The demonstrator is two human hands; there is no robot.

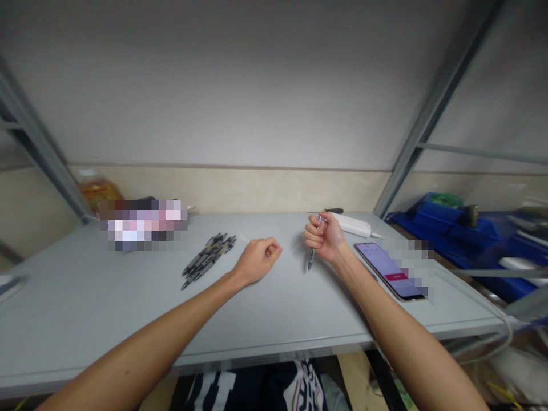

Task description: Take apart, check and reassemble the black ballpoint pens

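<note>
My right hand (329, 237) is wrapped round a pen (310, 261), which points tip-down just above or on the table. The thumb lies at the pen's upper end. To the left, my left hand (257, 260) rests on the table with its fingers curled in a loose fist, thumb and forefinger together, and nothing shows in it. Beside that hand, on its left, lies a pile of several similar grey and black pens (208, 260). A slim dark object, partly hidden by my right forearm, lies next to the phone (387, 271).
The grey table (141, 308) runs to a tiled wall. Behind my right hand are a white power strip (353, 225) and a screwdriver (334, 210). A bottle of amber liquid (98, 191) and a blurred-out bundle stand back left. Blue bins (445, 220) lie beyond the metal frame on the right.
</note>
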